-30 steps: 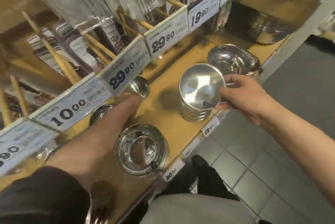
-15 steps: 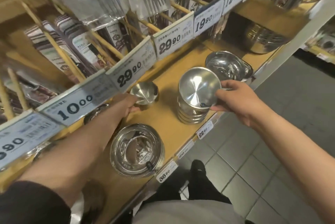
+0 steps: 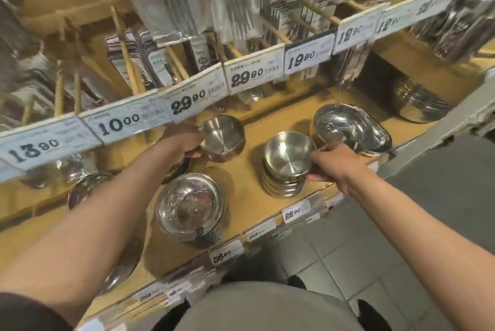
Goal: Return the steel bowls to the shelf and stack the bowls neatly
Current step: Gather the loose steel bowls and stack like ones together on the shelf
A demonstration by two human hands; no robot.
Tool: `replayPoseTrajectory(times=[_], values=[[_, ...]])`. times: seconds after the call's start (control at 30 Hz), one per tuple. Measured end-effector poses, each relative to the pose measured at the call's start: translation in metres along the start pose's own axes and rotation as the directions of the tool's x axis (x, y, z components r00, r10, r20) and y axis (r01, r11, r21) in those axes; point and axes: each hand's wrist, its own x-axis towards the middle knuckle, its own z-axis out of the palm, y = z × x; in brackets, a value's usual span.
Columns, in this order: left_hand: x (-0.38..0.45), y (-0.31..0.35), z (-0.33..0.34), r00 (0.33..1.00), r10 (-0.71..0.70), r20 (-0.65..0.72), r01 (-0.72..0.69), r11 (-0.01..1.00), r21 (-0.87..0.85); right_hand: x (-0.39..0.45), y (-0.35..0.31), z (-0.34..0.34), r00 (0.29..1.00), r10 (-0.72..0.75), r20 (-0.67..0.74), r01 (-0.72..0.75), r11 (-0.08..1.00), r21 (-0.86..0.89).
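Fingers of the right hand [image 3: 338, 167] pinch the near rim of the top bowl [image 3: 288, 155], thumb low on the outside wall, fingertips at the lip. That bowl sits nested on the small stack [image 3: 284, 183], slightly tilted toward the back of the shelf, so we judge it not yet fully seated.

The left hand [image 3: 182, 142] grips a single small bowl [image 3: 223, 139] by its near edge. It is tipped so the inside faces us, and it appears lifted or just resting on the wooden shelf [image 3: 251, 199], well behind the stack; we cannot tell which.

Handling, our judgement: thin stamped steel, so light and rigid, no give under a pinch. The polished surface looks slick, and the curved wall offers nothing to bear on. The rolled rim is the one sure hold, taken thumb outside, fingers inside. Not fragile, but bowls will clatter and may dent or scratch if dropped in. Nested bowls can bind, so we would lower each one level and let it settle.

Surroundings: a stack of larger bowls [image 3: 191, 203] stands near the front edge, left of the small stack. A pile of oval trays [image 3: 351, 127] lies just beside the right hand. Price tags [image 3: 253, 77] hang along the rail above, with packaged utensils behind.
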Motion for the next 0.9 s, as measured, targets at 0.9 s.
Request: replayPoseTrajectory(times=[0.9], values=[[-0.098, 0.069, 0.075, 0.975, 0.205, -0.080, -0.207, 0.978, -0.016, 0.010, -0.021, -0.035, 0.962, -0.233, 0.145, 0.238, 0.971, -0.022]])
